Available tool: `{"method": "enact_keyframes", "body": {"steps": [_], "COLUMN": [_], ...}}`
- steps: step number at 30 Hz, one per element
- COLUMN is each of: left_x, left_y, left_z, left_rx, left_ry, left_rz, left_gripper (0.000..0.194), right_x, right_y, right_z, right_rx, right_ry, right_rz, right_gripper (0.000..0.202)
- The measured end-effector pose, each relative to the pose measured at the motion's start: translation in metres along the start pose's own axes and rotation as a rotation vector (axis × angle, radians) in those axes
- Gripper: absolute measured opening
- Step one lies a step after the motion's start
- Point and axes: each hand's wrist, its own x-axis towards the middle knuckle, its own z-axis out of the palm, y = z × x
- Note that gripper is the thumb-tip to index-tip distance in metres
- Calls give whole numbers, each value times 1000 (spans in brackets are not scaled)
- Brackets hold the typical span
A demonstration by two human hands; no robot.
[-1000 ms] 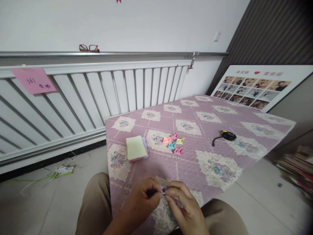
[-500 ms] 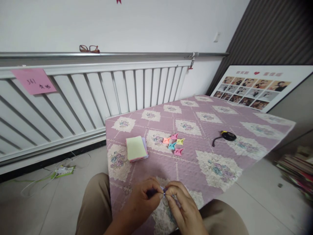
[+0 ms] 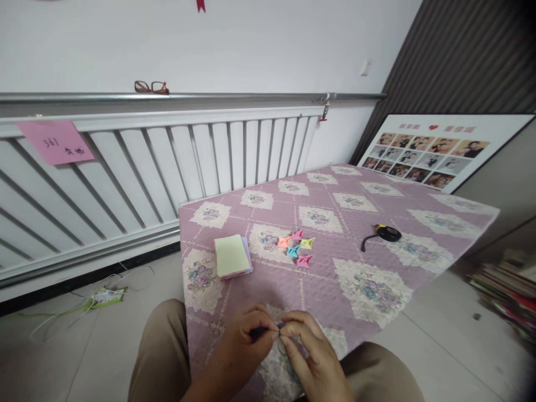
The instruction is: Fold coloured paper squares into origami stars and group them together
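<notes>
My left hand (image 3: 247, 340) and my right hand (image 3: 312, 349) meet at the fingertips above the near edge of the table. Both pinch a small purple paper piece (image 3: 280, 327), mostly hidden by the fingers. Beyond them, several small folded papers lie close together: an orange one (image 3: 284, 242), a yellow one (image 3: 307, 243), a blue one (image 3: 293, 252) and two pink ones (image 3: 304, 261). Left of these sits a stack of square paper sheets (image 3: 232, 256) with a pale yellow-green sheet on top.
A black and yellow tape measure (image 3: 388, 233) lies on the right of the flowered tablecloth (image 3: 320, 279). A photo board (image 3: 498, 131) leans at the back right. Behind the table is a white radiator (image 3: 218, 159); glasses (image 3: 151, 87) rest on its pipe.
The whole view has shifted slightly. Both hands remain fingertip to fingertip, and less of the purple paper shows between them.
</notes>
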Motion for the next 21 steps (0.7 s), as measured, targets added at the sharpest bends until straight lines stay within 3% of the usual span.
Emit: {"method": "enact_keyframes", "body": {"steps": [15, 21], "left_x": [1, 0], "left_y": [6, 7], "left_z": [0, 1], "left_rx": [2, 4], "left_ry": [25, 30], "left_rz": [-22, -47], "left_gripper": [14, 14], "right_x": [0, -3], "right_y": [-1, 0], "right_z": [2, 8], "right_rx": [144, 288], "right_ry": [-2, 43], "right_rz": [107, 258], "right_gripper": [14, 20]}}
